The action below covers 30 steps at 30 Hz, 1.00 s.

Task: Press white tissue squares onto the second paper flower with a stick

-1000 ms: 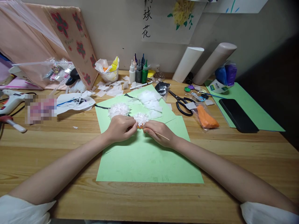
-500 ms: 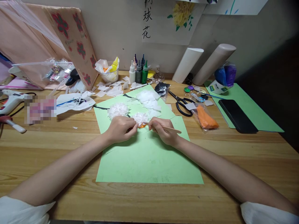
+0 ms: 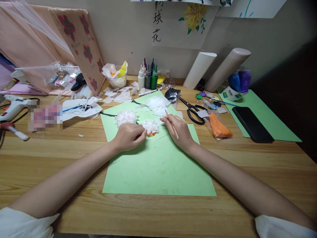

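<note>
My left hand (image 3: pixel 130 137) rests on the green paper (image 3: pixel 158 172) with its fingers closed, at the left edge of a white tissue-paper flower (image 3: pixel 150 126). What its fingertips pinch, if anything, is hidden. Orange clay (image 3: pixel 152 134) shows along that flower's lower edge. My right hand (image 3: pixel 178 130) is closed around a thin wooden stick (image 3: pixel 175 131) that slants across it, just right of the flower. A bit of white paper seems to show at its fingertips. A fuller white flower (image 3: pixel 125 116) lies to the left, beside a black stem (image 3: pixel 108 114). Behind the hands lie thin white tissue sheets (image 3: pixel 156 102).
Black scissors (image 3: pixel 195 112), a bag of orange clay (image 3: pixel 219 125) and a black phone (image 3: pixel 252 124) lie to the right. Paint bottles (image 3: pixel 148 79) and a clear cup (image 3: pixel 116 77) stand by the wall. A glue gun (image 3: pixel 15 107) is at far left.
My right hand has moved slightly up and right, away from the flower's lower edge. The stick has turned from nearly level to steep in its grip. My left hand stays put.
</note>
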Tool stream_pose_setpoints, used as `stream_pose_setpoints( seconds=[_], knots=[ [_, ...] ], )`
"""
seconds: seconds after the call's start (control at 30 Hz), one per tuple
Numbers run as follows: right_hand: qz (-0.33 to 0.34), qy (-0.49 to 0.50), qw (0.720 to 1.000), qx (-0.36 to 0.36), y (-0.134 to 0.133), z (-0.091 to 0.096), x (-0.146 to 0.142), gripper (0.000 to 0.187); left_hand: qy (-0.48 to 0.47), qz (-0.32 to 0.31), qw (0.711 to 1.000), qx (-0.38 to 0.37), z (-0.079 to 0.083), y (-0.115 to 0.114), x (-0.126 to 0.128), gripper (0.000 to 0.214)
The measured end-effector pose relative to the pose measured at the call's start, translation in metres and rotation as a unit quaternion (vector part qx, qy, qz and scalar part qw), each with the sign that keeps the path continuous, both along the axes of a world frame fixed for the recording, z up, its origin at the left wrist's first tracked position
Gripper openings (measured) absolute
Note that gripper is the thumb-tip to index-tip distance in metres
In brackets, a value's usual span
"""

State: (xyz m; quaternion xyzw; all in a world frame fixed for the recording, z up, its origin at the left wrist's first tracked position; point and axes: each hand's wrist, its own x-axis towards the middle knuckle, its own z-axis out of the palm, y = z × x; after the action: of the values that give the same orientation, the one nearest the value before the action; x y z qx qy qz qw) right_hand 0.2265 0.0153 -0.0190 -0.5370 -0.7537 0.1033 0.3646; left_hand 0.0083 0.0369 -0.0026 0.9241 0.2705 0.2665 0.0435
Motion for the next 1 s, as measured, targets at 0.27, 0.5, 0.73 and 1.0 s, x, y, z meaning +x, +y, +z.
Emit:
stream_pose_setpoints(
  seconds=[0.27, 0.5, 0.73, 1.0],
  knots=[
    [-0.009, -0.021, 1.0, -0.017, -0.0001, -0.0013, 0.0034, 0.008, -0.004, 0.001, 1.0, 0.007, -0.0003, 0.0003, 0.0002, 0.035],
    [-0.035, 0.005, 0.999, -0.005, 0.0002, 0.0005, 0.0038, 0.009, -0.003, 0.003, 1.0, 0.003, -0.0016, 0.0001, -0.0003, 0.035],
    [-0.076, 0.038, 0.996, -0.007, -0.0012, 0.0022, 0.0025, 0.009, -0.002, 0.007, 1.0, 0.004, -0.0013, 0.0008, 0.0, 0.035],
    [-0.05, 0.129, 0.985, 0.102, -0.0044, 0.0068, 0.0006, 0.015, -0.007, 0.01, 1.0, 0.007, -0.0021, 0.0005, 0.0001, 0.034]
  ],
)
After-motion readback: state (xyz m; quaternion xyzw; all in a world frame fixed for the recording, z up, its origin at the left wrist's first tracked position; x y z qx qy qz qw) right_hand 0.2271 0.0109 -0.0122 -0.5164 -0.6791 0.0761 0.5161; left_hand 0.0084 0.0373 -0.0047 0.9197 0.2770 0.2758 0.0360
